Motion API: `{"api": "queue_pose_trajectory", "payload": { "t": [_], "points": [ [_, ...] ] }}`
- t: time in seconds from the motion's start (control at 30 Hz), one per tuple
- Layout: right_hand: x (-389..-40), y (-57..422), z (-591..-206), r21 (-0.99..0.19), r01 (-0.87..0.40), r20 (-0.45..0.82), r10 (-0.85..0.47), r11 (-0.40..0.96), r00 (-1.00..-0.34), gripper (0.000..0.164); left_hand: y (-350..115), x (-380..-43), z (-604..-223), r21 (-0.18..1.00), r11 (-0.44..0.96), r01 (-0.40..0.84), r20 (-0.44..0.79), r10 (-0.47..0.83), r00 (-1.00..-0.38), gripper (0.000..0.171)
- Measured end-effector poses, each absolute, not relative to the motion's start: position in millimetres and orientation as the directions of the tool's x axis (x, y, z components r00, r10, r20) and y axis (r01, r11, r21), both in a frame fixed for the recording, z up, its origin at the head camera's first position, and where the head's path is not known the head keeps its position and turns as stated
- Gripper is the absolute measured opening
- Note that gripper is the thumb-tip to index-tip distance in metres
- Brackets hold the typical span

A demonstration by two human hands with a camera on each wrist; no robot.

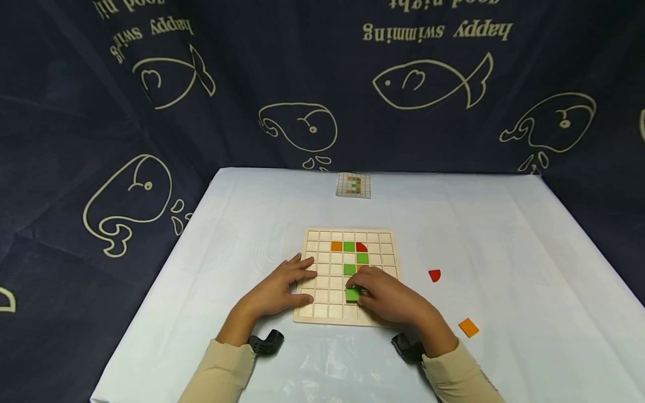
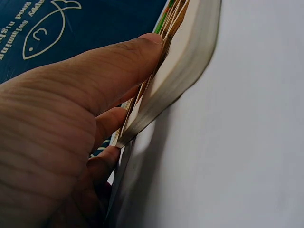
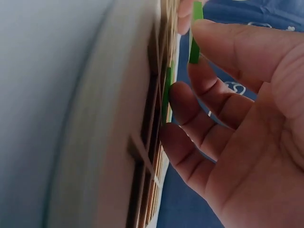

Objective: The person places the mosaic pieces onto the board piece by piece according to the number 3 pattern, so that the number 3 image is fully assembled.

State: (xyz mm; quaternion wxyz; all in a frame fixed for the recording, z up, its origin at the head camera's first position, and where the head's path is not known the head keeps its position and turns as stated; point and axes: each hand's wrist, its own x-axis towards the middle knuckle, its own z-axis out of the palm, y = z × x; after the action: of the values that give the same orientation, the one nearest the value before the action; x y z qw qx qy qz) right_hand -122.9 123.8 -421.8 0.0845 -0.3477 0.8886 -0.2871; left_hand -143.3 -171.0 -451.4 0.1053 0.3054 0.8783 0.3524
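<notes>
A wooden grid board (image 1: 336,282) lies on the white table. Pinched between the thumb and a fingertip of my right hand (image 1: 393,294) is a green square tile (image 3: 195,38), held over the lower middle of the grid. Other fingertips of that hand meet the board beside a green tile (image 3: 167,92) set in it. My left hand (image 1: 274,285) rests on the board's left side, fingers spread and thumb on the rim. Set in the grid are an orange square (image 1: 336,246), several green squares (image 1: 349,246) and a red quarter-circle (image 1: 360,247); another orange square is partly hidden by my right hand.
Right of the board lie a loose red quarter-circle piece (image 1: 434,275) and, nearer me, an orange square tile (image 1: 468,327). A small card with a coloured grid pattern (image 1: 353,185) lies near the table's far edge. Behind hangs a dark blue cloth (image 1: 302,67) with fish drawings.
</notes>
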Motion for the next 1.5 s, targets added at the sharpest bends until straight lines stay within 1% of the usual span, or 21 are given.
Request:
{"api": "queue_pose_trajectory", "payload": {
  "t": [0.47,1.03,1.27,1.5],
  "points": [
    [-121.3,115.3,-429.4,-0.513,-0.579,0.058,-0.647,0.634,-0.760,0.027,-171.7,-144.3,-453.2,0.685,0.557,0.470,0.041,0.615,-0.788,0.053],
    [-120.9,116.9,-428.3,-0.516,-0.581,0.070,-0.645,0.629,-0.761,0.027,-171.5,-144.6,-452.6,0.671,0.567,0.478,0.041,0.615,-0.787,0.054],
    [-120.4,117.4,-427.9,-0.525,-0.576,0.071,-0.642,0.627,-0.764,0.027,-170.4,-144.1,-450.7,0.672,0.586,0.453,0.008,0.606,-0.796,0.055],
    [-121.2,123.8,-423.1,-0.569,-0.546,0.057,-0.632,0.616,-0.773,0.024,-170.8,-143.5,-451.5,0.676,0.582,0.452,0.012,0.604,-0.797,0.054]
  ]
}}
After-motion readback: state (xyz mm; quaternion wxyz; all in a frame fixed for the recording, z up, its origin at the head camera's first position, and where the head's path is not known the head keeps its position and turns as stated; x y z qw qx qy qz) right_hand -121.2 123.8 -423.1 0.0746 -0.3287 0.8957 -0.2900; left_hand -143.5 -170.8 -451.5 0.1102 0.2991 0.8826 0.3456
